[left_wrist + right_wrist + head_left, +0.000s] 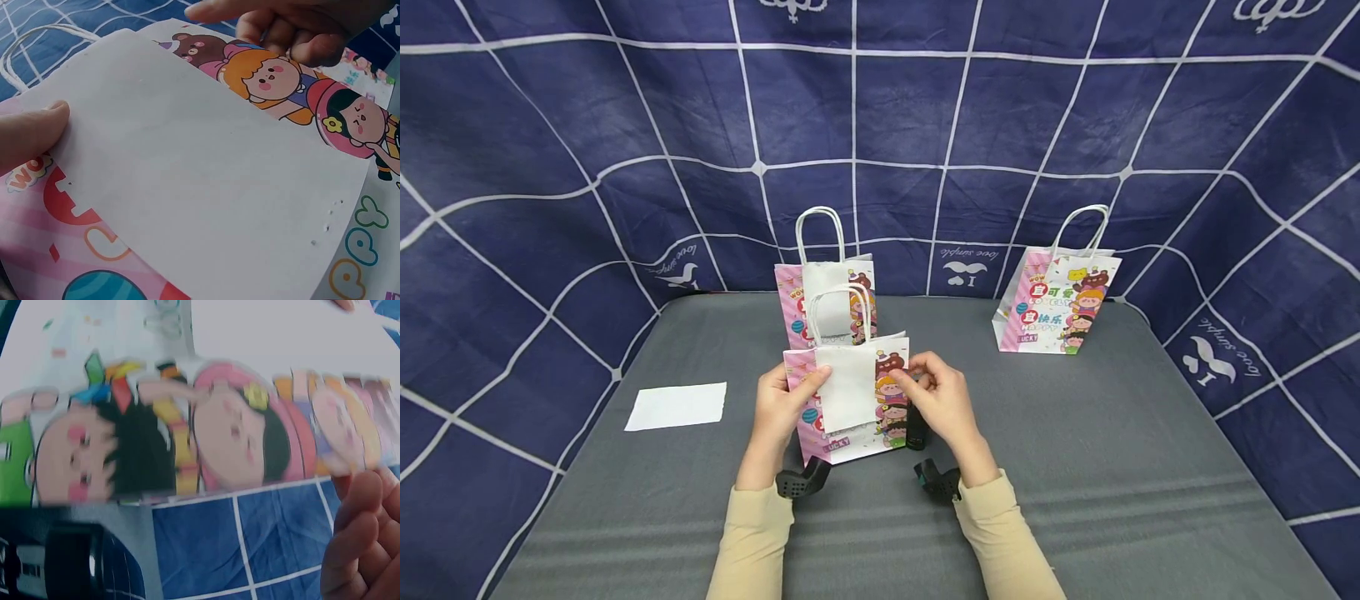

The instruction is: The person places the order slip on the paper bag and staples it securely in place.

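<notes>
A pink and white cartoon-printed paper bag (891,429) with twisted white handles stands tilted between my hands. My left hand (782,408) grips its left edge, thumb laid on a white paper sheet (848,387) that covers part of the front. In the left wrist view the sheet (212,150) shows small marks near one corner. My right hand (943,396) is at the bag's right edge, curled fingers (359,519) right at the side and thumb stretched over the front. I cannot tell whether it grips the edge.
Behind stands a similar paper bag (790,296) with a white sheet on its front. Another bag (1060,304), without a sheet, stands at the back right. A loose white sheet (676,406) lies at left on the grey cloth. A black object (916,429) is beside the held bag.
</notes>
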`<control>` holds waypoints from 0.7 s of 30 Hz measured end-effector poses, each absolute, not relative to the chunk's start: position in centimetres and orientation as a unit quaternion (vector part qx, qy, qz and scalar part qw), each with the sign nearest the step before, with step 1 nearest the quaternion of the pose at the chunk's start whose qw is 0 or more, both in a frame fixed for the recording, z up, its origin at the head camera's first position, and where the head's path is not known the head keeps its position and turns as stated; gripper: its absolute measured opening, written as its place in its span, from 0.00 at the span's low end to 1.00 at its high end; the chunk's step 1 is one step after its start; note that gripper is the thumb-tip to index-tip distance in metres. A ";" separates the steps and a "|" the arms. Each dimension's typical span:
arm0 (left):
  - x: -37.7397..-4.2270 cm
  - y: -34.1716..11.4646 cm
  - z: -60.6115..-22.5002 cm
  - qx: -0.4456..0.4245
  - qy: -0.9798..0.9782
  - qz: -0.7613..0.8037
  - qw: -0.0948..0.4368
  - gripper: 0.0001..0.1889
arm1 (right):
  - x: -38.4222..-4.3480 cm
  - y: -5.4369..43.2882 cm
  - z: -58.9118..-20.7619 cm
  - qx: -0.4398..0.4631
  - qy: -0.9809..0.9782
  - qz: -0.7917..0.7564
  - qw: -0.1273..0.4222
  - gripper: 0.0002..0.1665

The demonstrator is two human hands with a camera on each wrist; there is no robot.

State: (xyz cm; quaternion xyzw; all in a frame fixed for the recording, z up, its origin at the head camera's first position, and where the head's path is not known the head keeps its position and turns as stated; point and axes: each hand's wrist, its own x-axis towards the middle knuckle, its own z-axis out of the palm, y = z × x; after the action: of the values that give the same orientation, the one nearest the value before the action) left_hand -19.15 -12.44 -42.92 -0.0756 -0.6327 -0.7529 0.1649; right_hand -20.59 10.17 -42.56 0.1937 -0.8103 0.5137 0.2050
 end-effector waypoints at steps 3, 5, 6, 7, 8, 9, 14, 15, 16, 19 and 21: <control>-19.6 -13.2 -43.8 -0.090 -0.619 -0.760 0.179 0.08 | -21.1 10.8 -42.9 0.186 -0.793 0.548 0.188 0.06; -19.6 -13.6 -43.9 -0.086 -0.618 -0.760 0.183 0.09 | -21.4 11.3 -43.0 0.174 -0.786 0.564 0.182 0.07; -19.4 -13.6 -43.6 -0.074 -0.623 -0.757 0.185 0.10 | -21.5 11.5 -43.1 0.168 -0.784 0.570 0.182 0.08; -19.4 -13.7 -43.4 -0.067 -0.622 -0.758 0.185 0.10 | -21.6 11.7 -43.1 0.162 -0.782 0.574 0.180 0.08; -19.1 -13.6 -42.9 -0.051 -0.628 -0.755 0.185 0.10 | -21.7 11.9 -43.1 0.155 -0.781 0.578 0.178 0.09; -19.1 -13.7 -42.8 -0.045 -0.626 -0.757 0.182 0.09 | -21.6 12.0 -42.8 0.148 -0.782 0.578 0.178 0.08; -18.9 -13.8 -42.2 -0.023 -0.621 -0.765 0.167 0.05 | -21.6 12.7 -42.9 0.129 -0.789 0.573 0.179 0.08; -18.9 -13.7 -42.2 -0.023 -0.620 -0.767 0.166 0.05 | -21.8 12.9 -43.3 0.124 -0.794 0.567 0.178 0.08; -19.0 -13.7 -42.3 -0.025 -0.620 -0.767 0.167 0.05 | -22.1 13.1 -43.9 0.116 -0.797 0.566 0.175 0.10; -19.7 -14.0 -43.8 -0.037 -0.621 -0.764 0.175 0.08 | -23.0 13.7 -45.9 0.093 -0.808 0.561 0.154 0.16; -20.7 -14.5 -45.8 -0.060 -0.623 -0.758 0.184 0.11 | -23.3 13.9 -46.7 0.087 -0.817 0.553 0.137 0.21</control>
State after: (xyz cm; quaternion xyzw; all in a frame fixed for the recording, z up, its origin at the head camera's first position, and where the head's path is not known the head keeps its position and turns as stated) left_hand -20.68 -14.55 -45.84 -0.0602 -0.6230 -0.7580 0.1836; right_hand -23.31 13.90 -46.72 0.0872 -0.8173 0.5529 0.1370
